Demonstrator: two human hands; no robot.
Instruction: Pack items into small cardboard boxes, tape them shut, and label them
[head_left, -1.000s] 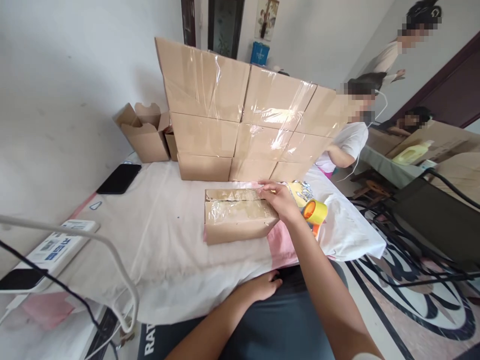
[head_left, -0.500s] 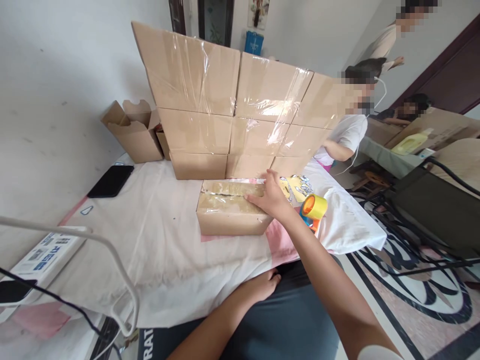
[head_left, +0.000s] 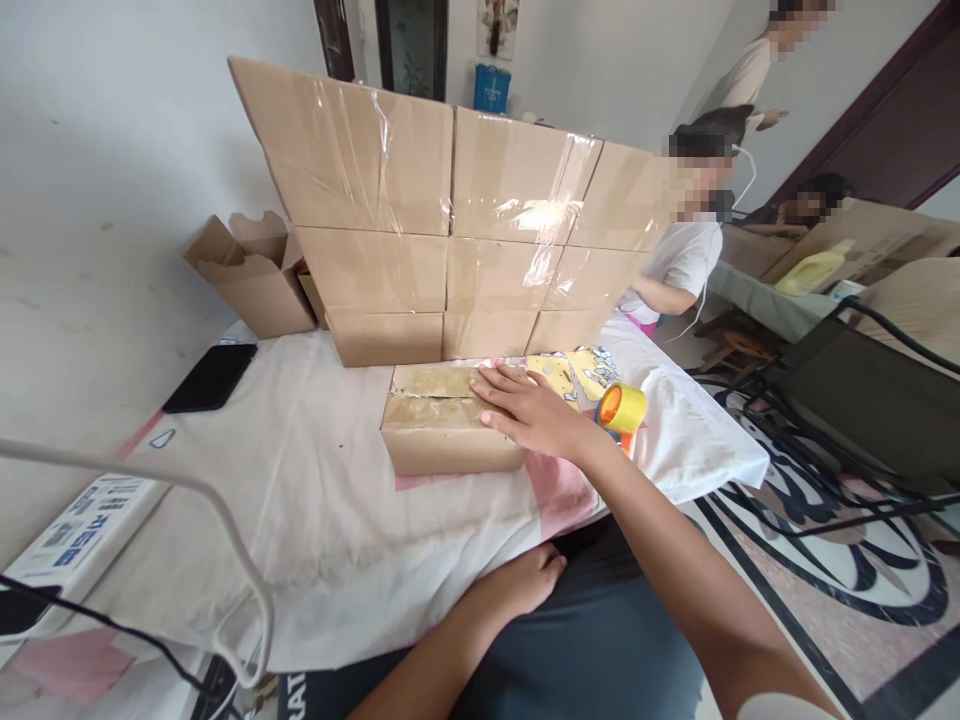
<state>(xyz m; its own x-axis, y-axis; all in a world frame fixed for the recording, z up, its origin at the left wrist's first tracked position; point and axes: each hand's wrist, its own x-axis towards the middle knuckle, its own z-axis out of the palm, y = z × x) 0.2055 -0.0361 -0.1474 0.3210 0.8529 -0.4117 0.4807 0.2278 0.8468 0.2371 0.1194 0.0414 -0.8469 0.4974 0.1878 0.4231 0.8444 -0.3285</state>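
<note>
My right hand lies flat on the right end of a small cardboard box, its fingers stretched over the top. Clear tape covers the box's top, where a ragged seam runs lengthwise. Down on my lap, near the table edge, rests my left hand with its fingers curled in; I see nothing in it. Just to the right of the box stands a yellow tape roll with an orange core. Behind the box rises a stack of several taped cardboard boxes, side by side in rows.
An open carton stands at the back left, near a black phone. A grey bent tube crosses the lower left in front of a white printed box. A person in a white shirt is behind the stack's right side.
My right hand has turned from gripping the box's right end to lying flat on its top, fingers farther left. The view has shifted slightly. My left hand stays on my lap.
</note>
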